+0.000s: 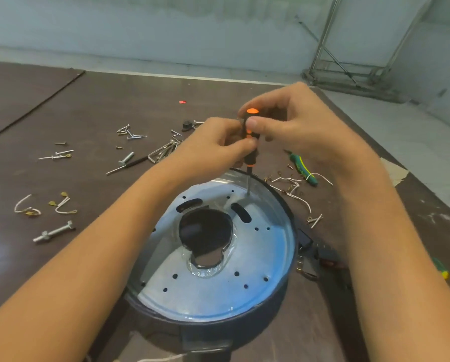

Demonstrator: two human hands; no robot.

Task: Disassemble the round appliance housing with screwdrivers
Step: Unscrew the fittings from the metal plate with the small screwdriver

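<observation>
Dark brown counter [62, 105], strewn with loose screws [129, 134]. I see the round housing [213, 296] sitting nearest me, open side up. Both hands meet above its far rim: the right hand [291, 121] curls round the top of the orange-and-black screwdriver [250, 155], and the left hand [213, 145] pinches the handle lower down. The screwdriver stands nearly upright, tip down on the inner plate's far edge, probably in a screw, though I can't make one out. A green screwdriver [303, 168] lies beyond the housing, to the right.

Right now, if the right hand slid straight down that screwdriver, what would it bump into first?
Probably the left hand, pinching the screwdriver handle just below the right hand; past it, the shaft ends on the housing's metal plate.
</observation>
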